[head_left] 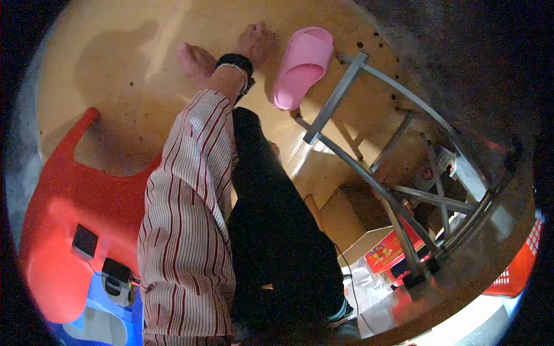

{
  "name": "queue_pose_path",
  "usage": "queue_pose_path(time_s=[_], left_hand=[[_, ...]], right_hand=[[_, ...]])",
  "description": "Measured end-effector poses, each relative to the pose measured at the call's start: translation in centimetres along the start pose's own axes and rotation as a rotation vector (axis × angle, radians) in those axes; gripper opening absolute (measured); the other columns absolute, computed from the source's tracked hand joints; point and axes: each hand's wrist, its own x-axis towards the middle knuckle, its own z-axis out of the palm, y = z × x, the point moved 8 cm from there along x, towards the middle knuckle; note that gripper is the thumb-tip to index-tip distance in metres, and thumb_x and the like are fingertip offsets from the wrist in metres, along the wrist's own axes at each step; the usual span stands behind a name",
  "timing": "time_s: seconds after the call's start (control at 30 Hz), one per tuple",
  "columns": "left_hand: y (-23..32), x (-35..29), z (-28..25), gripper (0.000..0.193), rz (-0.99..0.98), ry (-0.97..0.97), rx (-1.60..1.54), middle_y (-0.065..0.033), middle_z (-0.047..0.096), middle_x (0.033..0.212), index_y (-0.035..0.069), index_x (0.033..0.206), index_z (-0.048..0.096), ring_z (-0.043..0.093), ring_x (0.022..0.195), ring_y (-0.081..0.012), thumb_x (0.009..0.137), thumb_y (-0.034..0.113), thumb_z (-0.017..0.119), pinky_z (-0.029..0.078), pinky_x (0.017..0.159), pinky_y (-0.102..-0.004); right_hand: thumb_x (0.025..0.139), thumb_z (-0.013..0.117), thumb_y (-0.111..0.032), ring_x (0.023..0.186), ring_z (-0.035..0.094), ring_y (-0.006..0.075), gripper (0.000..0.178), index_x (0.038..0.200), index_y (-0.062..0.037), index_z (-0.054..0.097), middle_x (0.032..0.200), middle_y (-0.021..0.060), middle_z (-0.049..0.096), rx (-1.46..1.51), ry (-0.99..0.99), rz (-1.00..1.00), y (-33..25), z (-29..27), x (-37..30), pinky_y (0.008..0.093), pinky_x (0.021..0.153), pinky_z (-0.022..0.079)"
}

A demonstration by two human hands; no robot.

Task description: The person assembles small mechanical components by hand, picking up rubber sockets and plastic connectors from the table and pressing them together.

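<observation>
striped sleeve (187, 230): nearest item, loose, red-lined; possible snag, from slack cloth brushing furniture on either side
dark cloth (283, 248): bulky, just right of sleeve; likely to block the view of anything beneath
small dark blocks (85, 241), two: at lower left, by red plastic seat (104, 184) and blue plastic piece (95, 300); liable to be knocked off by a leftward swing of the elbow, if loose; fastening: cannot tell
black wristband (236, 61): at end of sleeve; could catch on a bar, from standing proud of the wrist
left hand (258, 43): beyond wristband, dim and blurred; fingers released, clenched or grasping: cannot tell; right hand: not made out
skin-toned shape (197, 61): left of wristband, hand or foot: cannot tell; if a foot, open to a pinch or a stubbed toe
pink slipper (297, 55): on tan floor (184, 20), right of left hand, near but apart; apt to skid or trip, from lying loose by a foot-end of metal frame (336, 98)
metal frame: at right, open bars; could scrape or topple if bumped, onto carton (340, 216) and red package (388, 251)
</observation>
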Motion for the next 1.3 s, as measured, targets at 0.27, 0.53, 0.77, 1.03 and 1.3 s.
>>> queue_pose_path(time_s=[0.27,0.53,0.77,1.03,1.3], left_hand=[[-5.9,-5.8,2.5,0.026,-0.093,0.012,0.033,-0.0172,0.052,0.102,0.004,0.104,0.054,0.053,0.093,-0.0382,0.084,0.020,0.049,0.052,0.074,-0.0443],[-0.4,-3.6,4.6,0.027,0.156,-0.247,0.241,-0.0177,0.053,0.101,-0.004,0.101,0.053,0.057,0.088,-0.0392,0.083,0.017,0.052,0.052,0.071,-0.0428],[-8.8,-12.2,-4.4,0.026,-0.297,-0.188,-0.478,-0.0175,0.062,0.087,-0.005,0.096,0.059,0.062,0.074,-0.0272,0.082,0.017,0.060,0.052,0.069,-0.0366],[0.0,-11.8,-21.2,0.026,-0.636,-0.100,-1.230,-0.0031,0.061,0.079,0.000,0.104,0.057,0.057,0.067,-0.0092,0.088,0.020,0.059,0.047,0.060,-0.0206],[8.8,-19.6,-38.2,0.023,-0.340,0.096,-1.116,0.0006,0.054,0.082,0.002,0.108,0.056,0.048,0.071,-0.0057,0.090,0.017,0.054,0.039,0.063,-0.0186]], right_hand=[[0.091,0.030,-0.047,0.088,0.056,0.0380,0.051,0.084,-0.0052,0.058,0.088,0.0189,0.060,0.030,-0.085,-0.072,-2.4,7.0,-1.0,0.0450,0.079,0.042],[0.091,0.041,-0.028,0.080,0.059,0.0369,0.029,0.104,-0.0054,0.054,0.089,0.0208,0.061,-0.328,0.210,-0.383,-1.6,1.3,-0.2,0.0421,0.071,0.047],[0.088,0.039,-0.045,0.088,0.054,0.0304,0.053,0.112,0.0005,0.049,0.102,0.0179,0.054,-0.676,0.745,-0.201,-10.3,-19.0,-45.4,0.0400,0.077,0.045],[0.090,0.050,-0.032,0.089,0.052,0.0179,0.043,0.118,0.0008,0.044,0.105,0.0093,0.054,-0.344,1.184,0.075,-13.4,-29.9,-60.8,0.0302,0.077,0.044],[0.092,0.050,-0.011,0.084,0.050,0.0082,0.027,0.117,-0.0035,0.051,0.102,0.0016,0.055,-0.144,1.135,-0.105,-12.7,-30.9,-59.5,0.0213,0.074,0.042]])
